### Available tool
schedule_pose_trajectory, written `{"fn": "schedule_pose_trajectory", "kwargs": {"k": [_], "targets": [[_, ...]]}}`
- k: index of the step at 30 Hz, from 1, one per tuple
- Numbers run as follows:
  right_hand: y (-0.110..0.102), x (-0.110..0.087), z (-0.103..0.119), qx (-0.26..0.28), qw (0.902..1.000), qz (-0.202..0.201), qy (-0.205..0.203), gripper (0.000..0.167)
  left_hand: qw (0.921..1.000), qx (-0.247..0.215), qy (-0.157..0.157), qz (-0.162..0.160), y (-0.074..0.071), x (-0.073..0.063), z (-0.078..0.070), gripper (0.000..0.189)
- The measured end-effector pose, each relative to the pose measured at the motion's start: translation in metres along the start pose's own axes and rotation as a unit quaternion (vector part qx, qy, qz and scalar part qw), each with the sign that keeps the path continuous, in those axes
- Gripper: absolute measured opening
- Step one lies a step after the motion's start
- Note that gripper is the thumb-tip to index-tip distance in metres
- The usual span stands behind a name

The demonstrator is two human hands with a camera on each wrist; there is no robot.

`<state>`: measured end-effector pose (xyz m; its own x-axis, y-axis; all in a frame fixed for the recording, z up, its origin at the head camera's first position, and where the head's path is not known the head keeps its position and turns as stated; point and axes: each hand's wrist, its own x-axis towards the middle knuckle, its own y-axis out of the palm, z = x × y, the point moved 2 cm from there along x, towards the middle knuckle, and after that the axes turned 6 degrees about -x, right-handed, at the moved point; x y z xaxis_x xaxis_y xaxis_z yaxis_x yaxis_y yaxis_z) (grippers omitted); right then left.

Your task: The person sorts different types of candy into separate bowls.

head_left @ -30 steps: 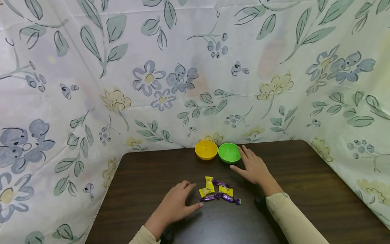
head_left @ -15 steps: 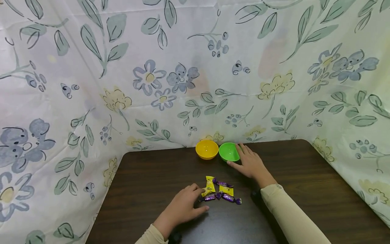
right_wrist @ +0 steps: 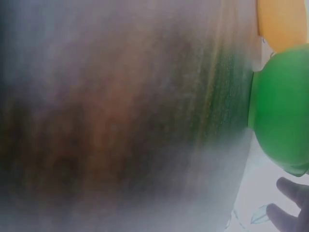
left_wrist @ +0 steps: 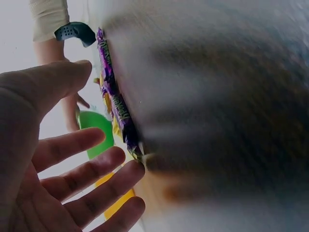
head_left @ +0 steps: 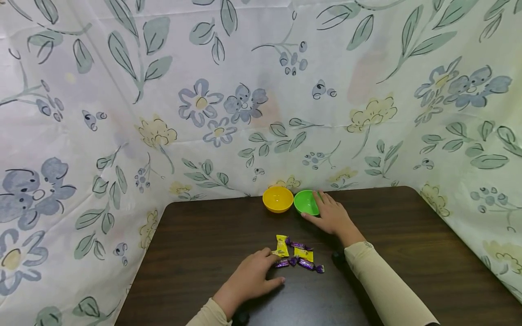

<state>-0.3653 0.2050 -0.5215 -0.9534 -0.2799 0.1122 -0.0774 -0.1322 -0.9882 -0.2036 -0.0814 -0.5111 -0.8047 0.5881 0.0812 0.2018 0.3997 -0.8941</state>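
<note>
Near far table edge (head_left: 220, 202), right hand (head_left: 332, 216) beside green bowl (head_left: 303, 202); left hand (head_left: 254, 274) by candies (head_left: 306, 263) — both hands' fingers (left_wrist: 107, 192) wide; tabletop (head_left: 387, 253) between

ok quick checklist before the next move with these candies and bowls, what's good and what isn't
1. Bowls upright: ok, the yellow bowl and green bowl stand side by side, open side up.
2. Left hand free: ok, fingers apart, no candy held.
3. Left hand touching a candy: cannot tell, fingertips are very close.
4. Right hand steadying the green bowl: cannot tell, fingers are at its rim, but contact is unclear.
5. Candies well spaced: not ok, yellow candies and purple candies lie bunched together.
</note>
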Motion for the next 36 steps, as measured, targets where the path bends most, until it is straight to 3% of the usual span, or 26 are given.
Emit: {"fn": "schedule_pose_trajectory", "kwargs": {"k": [9, 18, 36], "targets": [[0.001, 0.003, -0.003, 0.002, 0.9999, 0.010, 0.006, 0.110, 0.9996, -0.007, 0.018, -0.021, 0.002, 0.004, -0.004, 0.026], [-0.004, 0.003, -0.009, 0.027, 0.9993, 0.025, 0.000, 0.113, 0.9995, 0.024, 0.010, -0.018, 0.008, 0.009, -0.003, 0.023], [-0.014, 0.002, -0.024, 0.025, 0.9963, 0.063, -0.053, 0.106, 0.9969, 0.078, -0.001, -0.009, 0.012, 0.017, -0.006, 0.017]]}}
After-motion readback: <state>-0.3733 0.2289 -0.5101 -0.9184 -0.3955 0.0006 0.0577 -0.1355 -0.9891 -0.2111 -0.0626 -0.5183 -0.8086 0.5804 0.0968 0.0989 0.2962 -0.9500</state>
